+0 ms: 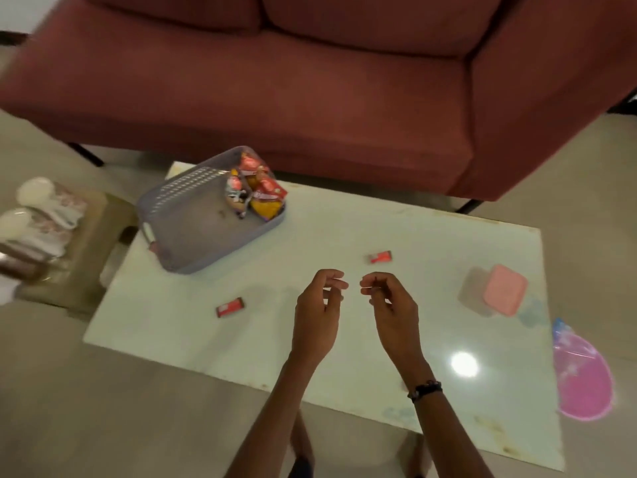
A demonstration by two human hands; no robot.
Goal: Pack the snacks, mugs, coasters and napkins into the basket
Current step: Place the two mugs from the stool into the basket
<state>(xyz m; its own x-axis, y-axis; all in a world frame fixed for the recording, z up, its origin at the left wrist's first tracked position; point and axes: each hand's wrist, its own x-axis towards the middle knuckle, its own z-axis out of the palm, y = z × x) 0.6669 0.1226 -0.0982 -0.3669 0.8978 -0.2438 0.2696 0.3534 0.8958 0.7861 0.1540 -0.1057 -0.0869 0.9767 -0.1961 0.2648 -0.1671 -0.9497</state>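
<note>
Two small red-wrapped chocolate bars (230, 307) (380, 257) lie on the white glossy table (241, 339); the grey perforated plastic basket (193, 215) holds several snack packets (256, 188). Left hand (317, 312) and right hand (391, 310) hover, fingers loosely curled, empty.

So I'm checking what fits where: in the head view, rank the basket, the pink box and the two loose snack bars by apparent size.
1. Basket, largest.
2. Pink box.
3. Snack bar nearer the basket and snack bar left of the hands: these look alike, so no ranking.

Red-and-yellow snack packets (260, 188) fill a grey perforated basket (193, 215) on a pale table (344, 357), before a maroon sofa (275, 81); pink coasters (505, 293) nearby.
</note>
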